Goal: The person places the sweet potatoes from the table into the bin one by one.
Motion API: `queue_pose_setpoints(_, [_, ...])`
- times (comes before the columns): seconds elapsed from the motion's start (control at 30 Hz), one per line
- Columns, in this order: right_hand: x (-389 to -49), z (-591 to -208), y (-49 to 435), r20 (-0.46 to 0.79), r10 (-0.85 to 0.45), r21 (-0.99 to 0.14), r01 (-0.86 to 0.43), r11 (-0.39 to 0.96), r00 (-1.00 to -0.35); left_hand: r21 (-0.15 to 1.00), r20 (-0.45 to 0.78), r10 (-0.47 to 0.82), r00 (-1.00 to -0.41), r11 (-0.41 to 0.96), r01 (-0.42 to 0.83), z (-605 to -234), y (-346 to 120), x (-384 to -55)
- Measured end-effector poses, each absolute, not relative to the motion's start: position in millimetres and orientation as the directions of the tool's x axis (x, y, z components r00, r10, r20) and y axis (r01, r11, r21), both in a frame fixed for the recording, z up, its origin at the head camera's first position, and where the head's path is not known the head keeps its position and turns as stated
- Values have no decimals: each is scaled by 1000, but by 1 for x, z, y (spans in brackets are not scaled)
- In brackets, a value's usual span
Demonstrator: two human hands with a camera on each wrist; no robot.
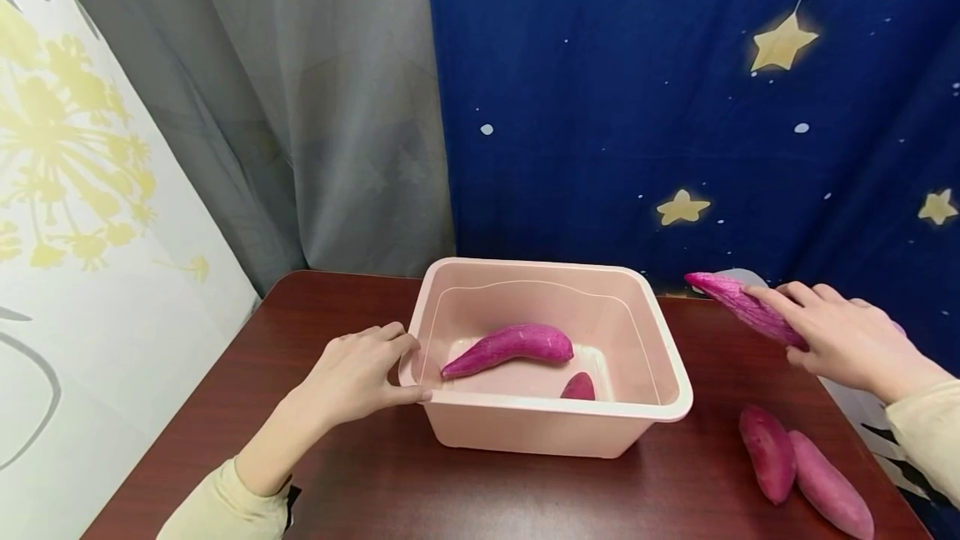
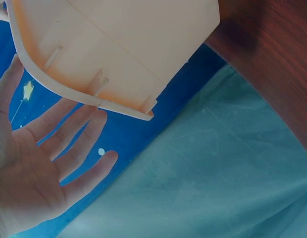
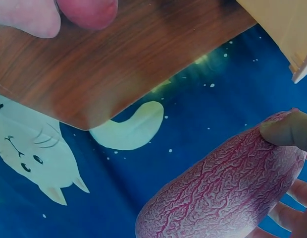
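Note:
My left hand (image 1: 360, 373) rests on the near left corner of a pink plastic bin (image 1: 540, 427). In the left wrist view its fingers (image 2: 74, 153) are spread and fairly straight, with several tips at the rim. Inside the bin lie a long purple sweet potato (image 1: 517, 347) and a smaller one (image 1: 578, 387), partly hidden by the near wall. To the right of the bin, my right hand (image 1: 855, 336) holds a wrinkled purple sweet potato (image 1: 750, 307) above the table. The right wrist view shows the thumb (image 3: 287, 131) pressed on its skin and fingers behind it.
Two more sweet potatoes, a darker one (image 1: 768, 454) and a longer one (image 1: 831, 486), lie side by side at the table's right. The brown table (image 1: 360, 473) ends near a grey curtain (image 1: 360, 107) and a blue starry curtain (image 1: 600, 107) behind.

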State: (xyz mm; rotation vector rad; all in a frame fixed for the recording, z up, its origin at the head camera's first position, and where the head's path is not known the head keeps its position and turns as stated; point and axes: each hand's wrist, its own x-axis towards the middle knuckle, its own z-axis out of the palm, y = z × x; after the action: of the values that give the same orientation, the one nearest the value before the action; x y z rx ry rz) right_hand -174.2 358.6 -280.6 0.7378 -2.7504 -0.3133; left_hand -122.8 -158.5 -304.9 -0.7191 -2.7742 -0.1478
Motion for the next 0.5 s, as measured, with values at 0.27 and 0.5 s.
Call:
queue_pose_setpoints(0.27, [-171, -270, 353, 253, -549, 302, -474, 827, -797, 27, 286, 464, -838, 871, 491, -305, -158, -123])
queue_pose_setpoints(0.5, [-171, -260, 346, 270, -557, 308, -478, 823, -785, 31, 278, 461, -843, 873, 487, -305, -158, -123])
